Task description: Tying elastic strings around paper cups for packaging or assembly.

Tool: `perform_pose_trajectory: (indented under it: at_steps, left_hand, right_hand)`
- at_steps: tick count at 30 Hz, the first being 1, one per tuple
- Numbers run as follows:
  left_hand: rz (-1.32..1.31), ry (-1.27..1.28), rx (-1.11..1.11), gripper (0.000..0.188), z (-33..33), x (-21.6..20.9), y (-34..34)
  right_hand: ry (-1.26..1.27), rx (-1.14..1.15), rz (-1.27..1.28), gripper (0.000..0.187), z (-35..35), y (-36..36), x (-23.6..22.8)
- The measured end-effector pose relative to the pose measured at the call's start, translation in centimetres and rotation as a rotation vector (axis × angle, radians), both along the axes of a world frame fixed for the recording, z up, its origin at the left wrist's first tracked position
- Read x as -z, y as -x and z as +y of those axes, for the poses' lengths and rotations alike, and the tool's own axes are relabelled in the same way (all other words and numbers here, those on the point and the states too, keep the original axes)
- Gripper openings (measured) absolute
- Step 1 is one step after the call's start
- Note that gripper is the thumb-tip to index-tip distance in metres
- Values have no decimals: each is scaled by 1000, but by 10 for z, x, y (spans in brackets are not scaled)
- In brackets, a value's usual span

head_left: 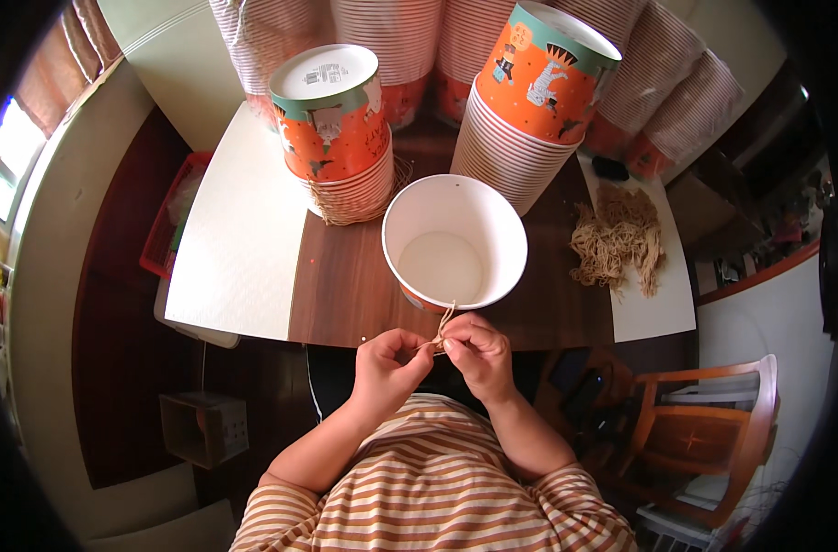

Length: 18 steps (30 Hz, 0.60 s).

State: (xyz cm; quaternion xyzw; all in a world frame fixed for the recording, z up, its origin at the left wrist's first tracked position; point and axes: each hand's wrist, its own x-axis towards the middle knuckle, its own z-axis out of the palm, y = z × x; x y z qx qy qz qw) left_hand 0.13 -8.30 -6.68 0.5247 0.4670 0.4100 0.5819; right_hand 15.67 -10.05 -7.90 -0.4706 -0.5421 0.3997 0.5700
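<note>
A white-lined paper bucket (497, 235) stands with its mouth up near the front edge of the table, a strip of orange showing on its outside. From its near rim hangs a thin beige cord (448, 315). My left hand (388, 366) is closed, thumb and forefinger pinching the cord just in front of the bucket. Beside it, my right hand (481, 357) pinches the same cord, and the fingertips of both hands almost meet. Exactly how the cord is looped between the fingers is too small to tell.
Upside-down stacks of orange printed buckets stand at the back left (331, 138) and back right (538, 83). Plastic-wrapped bucket stacks (387, 37) line the rear. Loose cords (621, 239) lie on the right of the table (345, 285). A wooden chair (699, 432) is at lower right.
</note>
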Motion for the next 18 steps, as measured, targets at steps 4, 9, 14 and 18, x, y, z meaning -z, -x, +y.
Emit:
perform_pose_trajectory:
  at_steps: [4,9,14,18]
  left_hand:
    - [204,-290,-86,10,-2,3,-4]
    - [274,-687,-136,18,2,8,-5]
    - [292,-939,-105,28,6,8,-4]
    - [306,-985,-106,29,5,8,-4]
  right_hand:
    - [17,19,40,4,-1,0,0]
    - [51,35,47,4,-2,1,-2]
    - [70,17,70,4,-4,2,-4]
    - [74,24,-10,6,-5,2,-7]
